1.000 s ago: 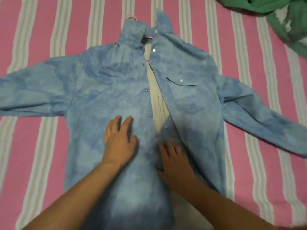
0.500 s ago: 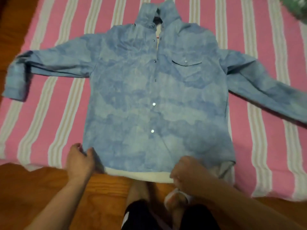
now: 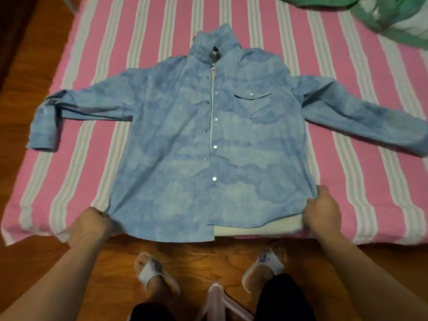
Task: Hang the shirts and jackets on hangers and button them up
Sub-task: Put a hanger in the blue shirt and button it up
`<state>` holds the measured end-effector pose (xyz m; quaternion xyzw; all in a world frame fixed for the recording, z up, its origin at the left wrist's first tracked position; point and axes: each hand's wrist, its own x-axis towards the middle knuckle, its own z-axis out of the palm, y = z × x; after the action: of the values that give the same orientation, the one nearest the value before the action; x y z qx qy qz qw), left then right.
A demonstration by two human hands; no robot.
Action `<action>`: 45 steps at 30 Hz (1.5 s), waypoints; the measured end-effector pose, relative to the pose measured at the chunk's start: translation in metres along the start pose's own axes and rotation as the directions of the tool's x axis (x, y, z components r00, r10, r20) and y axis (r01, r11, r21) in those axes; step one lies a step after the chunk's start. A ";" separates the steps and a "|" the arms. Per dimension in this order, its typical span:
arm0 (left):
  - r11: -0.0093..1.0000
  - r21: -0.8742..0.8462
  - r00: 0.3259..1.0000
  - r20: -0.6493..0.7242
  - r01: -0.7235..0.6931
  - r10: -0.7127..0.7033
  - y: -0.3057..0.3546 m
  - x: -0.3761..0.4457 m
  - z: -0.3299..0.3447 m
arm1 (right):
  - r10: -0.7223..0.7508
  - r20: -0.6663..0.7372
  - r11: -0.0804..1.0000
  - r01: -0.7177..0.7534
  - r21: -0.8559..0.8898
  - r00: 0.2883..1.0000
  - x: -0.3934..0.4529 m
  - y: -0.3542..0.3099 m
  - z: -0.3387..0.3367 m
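Note:
A blue mottled denim shirt (image 3: 176, 144) lies flat and face up on the bed, sleeves spread to both sides. Its front panels meet along the middle with a narrow gap, and silver snaps run down both edges. A bit of pink hanger (image 3: 195, 34) peeks out at the collar. My left hand (image 3: 89, 224) grips the shirt's lower left hem corner. My right hand (image 3: 323, 210) grips the lower right hem corner, where the pale lining shows below the front panel.
The bed has a pink and white striped sheet (image 3: 347, 186). A green garment (image 3: 393, 17) lies bunched at the far right corner. Wooden floor (image 3: 208, 253) lies below the bed edge, with my slippered feet and a pale pink hanger (image 3: 216, 302) between them.
Both hands left the shirt's middle and went down to the hem. Since half a second ago they have spread outward to the two lower corners, and the front panels lie closer together.

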<state>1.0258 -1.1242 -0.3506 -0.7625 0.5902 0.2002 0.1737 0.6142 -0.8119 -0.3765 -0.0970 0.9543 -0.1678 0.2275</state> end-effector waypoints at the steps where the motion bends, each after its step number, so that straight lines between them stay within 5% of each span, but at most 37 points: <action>1: 0.999 0.052 0.998 0.066 -0.002 -0.001 -0.001 0.004 0.004 | 0.024 -0.029 0.999 -0.025 -0.022 0.999 -0.005 0.005 -0.002; 3: 0.987 0.159 0.995 0.101 -0.026 0.010 0.000 0.004 0.015 | 0.088 -0.060 0.993 -0.092 -0.075 0.994 -0.011 0.013 -0.005; 5: 0.981 0.160 0.987 -0.099 -0.106 0.123 0.003 -0.002 0.026 | 0.117 -0.143 0.964 -0.147 -0.220 0.983 -0.014 0.008 -0.002; 6: 0.967 0.115 0.938 -0.239 -0.229 0.250 0.008 -0.005 0.033 | 0.072 -0.223 0.945 -0.138 -0.295 0.972 -0.014 -0.003 0.004; 8: 0.836 0.002 0.759 -0.416 -0.549 0.500 0.030 -0.015 0.046 | -0.207 -0.250 0.932 0.114 -0.344 0.946 -0.019 -0.042 0.031; 10: 0.606 -0.129 0.610 -0.336 -0.785 0.718 0.063 -0.019 0.065 | -0.484 -0.034 0.854 0.463 -0.240 0.875 -0.034 -0.088 0.074; 12: 0.420 -0.182 0.452 -0.201 -0.889 0.869 0.094 -0.023 0.089 | -0.617 0.128 0.764 0.630 -0.139 0.776 -0.054 -0.112 0.120; 14: 0.289 -0.057 0.295 -0.207 -0.955 0.933 0.113 -0.019 0.112 | -0.675 0.063 0.723 0.676 -0.144 0.735 -0.062 -0.113 0.151; 17: 0.261 0.155 0.212 -0.278 -0.953 0.937 0.114 -0.006 0.136 | -0.688 -0.089 0.722 0.667 -0.184 0.721 -0.066 -0.103 0.166; 20: 0.228 0.228 0.152 -0.308 -0.946 0.939 0.113 -0.003 0.146 | -0.637 -0.095 0.764 0.611 -0.209 0.765 -0.061 -0.102 0.173; 26: 0.279 0.263 0.182 -0.338 -0.924 0.923 0.111 -0.009 0.153 | -0.521 -0.093 0.852 0.511 -0.113 0.848 -0.055 -0.104 0.172; 31: 0.314 0.275 0.214 -0.338 -0.909 0.917 0.108 -0.021 0.152 | -0.444 0.173 0.799 0.476 -0.369 0.879 -0.058 -0.127 0.155; 35: 0.438 0.281 0.309 -0.405 -0.854 0.861 0.101 -0.030 0.157 | -0.430 0.175 0.781 0.462 -0.420 0.886 -0.068 -0.131 0.140; 38: 0.506 0.186 0.382 -0.454 -0.842 0.805 0.098 -0.039 0.159 | -0.413 0.175 0.864 0.445 -0.235 0.894 -0.062 -0.120 0.131; 40: 0.544 0.113 0.438 -0.470 -0.831 0.767 0.098 -0.044 0.155 | -0.410 0.128 0.912 0.407 0.047 0.903 -0.052 -0.104 0.128; 42: 0.583 0.074 0.496 -0.445 -0.809 0.746 0.101 -0.047 0.153 | -0.430 0.051 0.874 0.402 0.274 0.901 -0.046 -0.091 0.129; 45: 0.708 0.102 0.656 -0.303 -0.698 0.691 0.115 -0.065 0.145 | -0.492 -0.036 0.807 0.472 0.354 0.870 -0.038 -0.084 0.132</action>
<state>0.8853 -1.0253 -0.4454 -0.5031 0.8537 0.1323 -0.0230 0.7187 -0.9166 -0.4416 -0.2985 0.8457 -0.3848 0.2182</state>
